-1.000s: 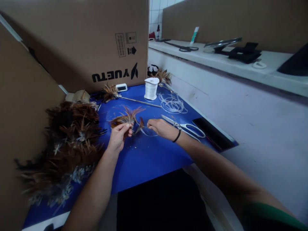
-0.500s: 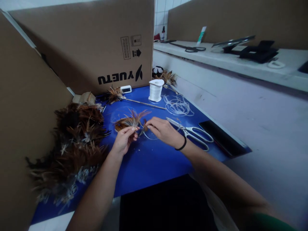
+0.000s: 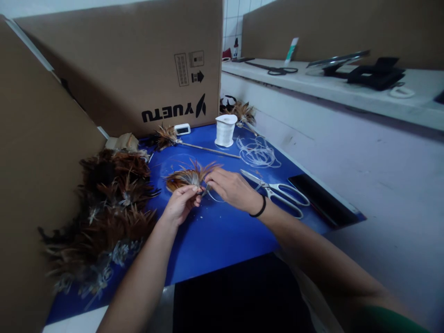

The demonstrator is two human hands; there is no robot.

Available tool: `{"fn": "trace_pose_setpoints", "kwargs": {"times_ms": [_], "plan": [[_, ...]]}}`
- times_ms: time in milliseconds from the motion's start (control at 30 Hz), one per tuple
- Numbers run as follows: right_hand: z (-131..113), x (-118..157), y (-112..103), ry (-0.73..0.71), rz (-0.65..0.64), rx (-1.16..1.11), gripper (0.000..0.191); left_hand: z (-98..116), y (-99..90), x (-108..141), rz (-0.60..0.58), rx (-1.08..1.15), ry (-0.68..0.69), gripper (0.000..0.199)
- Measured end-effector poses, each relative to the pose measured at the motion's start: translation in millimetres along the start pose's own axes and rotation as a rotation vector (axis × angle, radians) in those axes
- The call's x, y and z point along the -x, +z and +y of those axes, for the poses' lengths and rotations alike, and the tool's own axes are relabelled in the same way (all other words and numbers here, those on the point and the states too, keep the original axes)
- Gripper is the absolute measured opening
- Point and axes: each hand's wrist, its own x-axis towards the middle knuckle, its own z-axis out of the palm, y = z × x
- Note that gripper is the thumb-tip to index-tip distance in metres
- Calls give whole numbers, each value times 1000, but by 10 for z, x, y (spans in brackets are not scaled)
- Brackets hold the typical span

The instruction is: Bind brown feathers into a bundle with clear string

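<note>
My left hand (image 3: 183, 202) pinches the base of a bundle of brown and grey feathers (image 3: 187, 178) above the blue table mat. The feathers fan out away from me, up and to the right. My right hand (image 3: 232, 187) is closed just right of the bundle, its fingertips on a single feather (image 3: 204, 191), mostly hidden by the fingers. A thin white strand (image 3: 215, 199) curves below the right fingertips. Scissors with white handles (image 3: 282, 192) lie by my right wrist.
Piled feather bundles (image 3: 114, 217) cover the left side. Behind my hands are a feathered stick (image 3: 208, 150), a white spool (image 3: 225, 132) and loose clear strands (image 3: 258, 152). A cardboard box (image 3: 121, 69) stands at the back; a black phone-like slab (image 3: 322, 199) lies right.
My right hand has moved slightly left, bringing its feather against the bundle in my left hand. The left hand has barely moved and keeps its pinch.
</note>
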Motion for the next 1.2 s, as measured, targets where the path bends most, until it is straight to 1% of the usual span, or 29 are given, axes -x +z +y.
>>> {"fn": "trace_pose_setpoints", "kwargs": {"times_ms": [233,467,667,933,1067,1200], "plan": [[-1,-11,-11,-9,-29,62,21,1,13,8,-17,-4,-9,14],[-28,-33,-18,-6,-46,137,18,20,33,17,11,-55,-9,18],[-85,-50,-87,-12,-86,207,18,28,43,17,25,-84,3,19],[-131,-72,-108,-90,-140,304,17,39,61,23,46,-122,13,20],[-126,-79,-82,-84,-145,303,17,39,75,30,61,-155,16,22],[-121,-72,-46,-62,-113,295,17,44,84,33,77,-181,20,24]]}}
